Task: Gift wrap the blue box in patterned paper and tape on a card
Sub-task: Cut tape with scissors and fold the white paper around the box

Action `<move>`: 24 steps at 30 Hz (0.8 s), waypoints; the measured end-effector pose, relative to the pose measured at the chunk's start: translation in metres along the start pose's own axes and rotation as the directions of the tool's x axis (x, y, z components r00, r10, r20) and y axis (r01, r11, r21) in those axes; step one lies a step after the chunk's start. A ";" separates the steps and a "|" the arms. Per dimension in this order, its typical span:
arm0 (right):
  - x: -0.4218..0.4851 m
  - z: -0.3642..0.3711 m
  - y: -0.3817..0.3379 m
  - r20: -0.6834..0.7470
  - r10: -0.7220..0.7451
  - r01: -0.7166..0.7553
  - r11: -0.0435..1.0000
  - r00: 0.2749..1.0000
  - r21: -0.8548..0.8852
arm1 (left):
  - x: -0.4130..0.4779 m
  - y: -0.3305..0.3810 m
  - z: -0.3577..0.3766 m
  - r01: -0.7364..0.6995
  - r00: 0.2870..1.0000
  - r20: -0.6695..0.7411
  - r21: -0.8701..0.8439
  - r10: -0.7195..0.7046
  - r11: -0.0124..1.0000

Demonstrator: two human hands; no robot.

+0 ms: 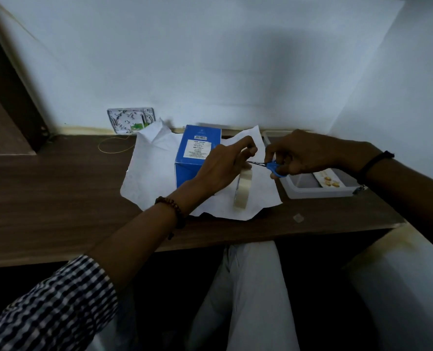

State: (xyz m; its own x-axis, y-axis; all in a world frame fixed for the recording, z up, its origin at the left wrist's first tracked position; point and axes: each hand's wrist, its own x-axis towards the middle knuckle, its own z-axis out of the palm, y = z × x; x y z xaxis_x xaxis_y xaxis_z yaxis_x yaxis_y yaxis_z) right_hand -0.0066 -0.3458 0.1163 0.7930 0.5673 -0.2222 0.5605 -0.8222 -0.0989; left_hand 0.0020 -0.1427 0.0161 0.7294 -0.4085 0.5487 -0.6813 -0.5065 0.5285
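A yellow loop of cord (114,146) lay at the far left of the dark wooden surface (58,198), below a white wall plate (130,120). Beside them, a crumpled sheet of paper (154,173) was spread pale side up, with the blue box (195,153) standing upright on its middle, label toward the camera and still unwrapped. The person's left hand (223,165), with a beaded bracelet (176,211) at the wrist and a checked sleeve (58,312) behind it, reached over the box and pinched the pulled-out end of a tape roll (242,190), which hung on edge just above the paper. The right hand (299,155) gripped blue-handled scissors (273,168), their blades set against the tape just below the left fingers. At the far right, a grey tray (319,192) held a card (329,179) with gold marks, and a small scrap of tape (298,218) lay on the surface near it.
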 end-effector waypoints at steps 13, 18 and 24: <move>-0.004 -0.001 0.002 -0.113 0.045 -0.042 0.999 0.993 0.031 | 0.003 -0.001 0.001 0.048 0.999 0.003 -0.105 -0.048 0.993; -0.019 0.014 0.033 -0.198 0.245 -0.249 0.968 0.949 0.004 | 0.004 -0.001 0.001 0.089 0.996 0.001 -0.148 -0.090 0.985; -0.025 0.059 0.064 -0.354 0.454 -0.460 0.885 0.817 0.073 | 0.004 0.002 0.000 0.157 0.986 -0.027 -0.163 -0.164 0.974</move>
State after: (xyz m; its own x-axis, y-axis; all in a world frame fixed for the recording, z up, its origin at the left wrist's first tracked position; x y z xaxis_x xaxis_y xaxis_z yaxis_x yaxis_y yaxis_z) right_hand -0.0044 -0.4155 0.0587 0.9874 0.1064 0.1171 0.1135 -0.9920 -0.0557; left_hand 0.0036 -0.1453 0.0186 0.8293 -0.2990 0.4721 -0.5588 -0.4341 0.7066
